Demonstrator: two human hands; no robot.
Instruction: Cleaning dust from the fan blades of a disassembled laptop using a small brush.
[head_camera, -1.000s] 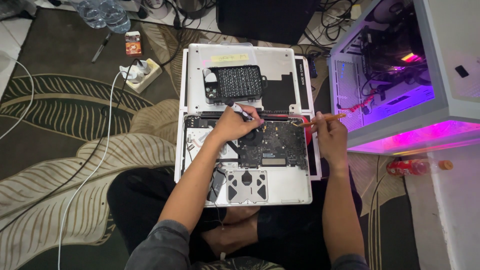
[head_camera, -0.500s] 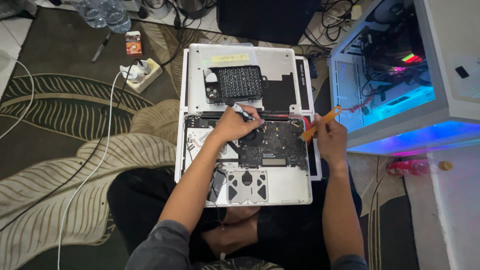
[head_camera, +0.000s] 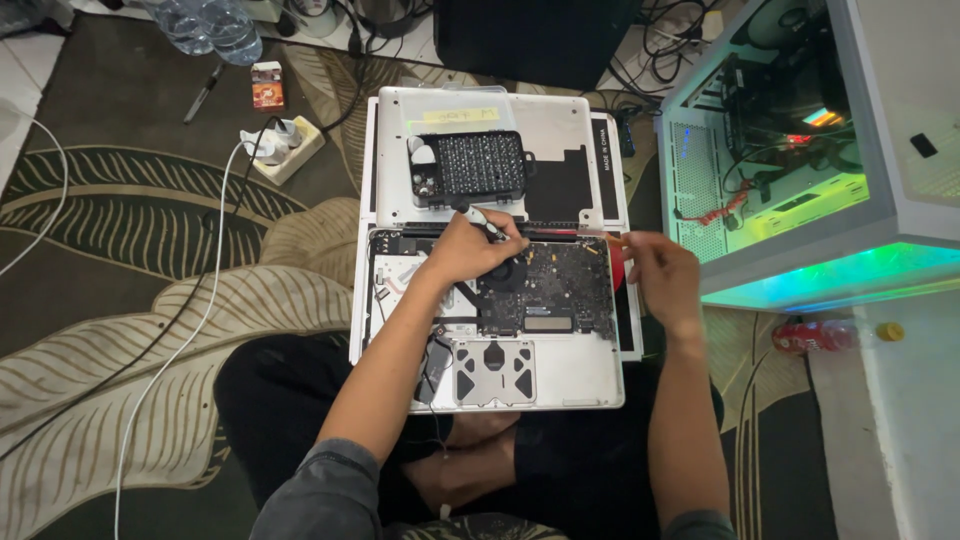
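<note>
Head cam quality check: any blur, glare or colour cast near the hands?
Head view: the right hand is motion-blurred, its orange tool hardly readable; the left hand on the screwdriver is sharp. The open PC case glows green, blown out along its lower edge, tinting only its own surroundings. The opened laptop is evenly lit, with no hard shadows.

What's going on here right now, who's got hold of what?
A person sits cross-legged on a patterned rug with an opened laptop on their lap, its circuit board exposed. The left hand holds a small screwdriver at the upper edge of the board. The right hand rests at the laptop's right edge, gripping a thin orange tool that is blurred. A black case of screwdriver bits lies on the removed bottom cover. A lit desktop computer case stands to the right.
</note>
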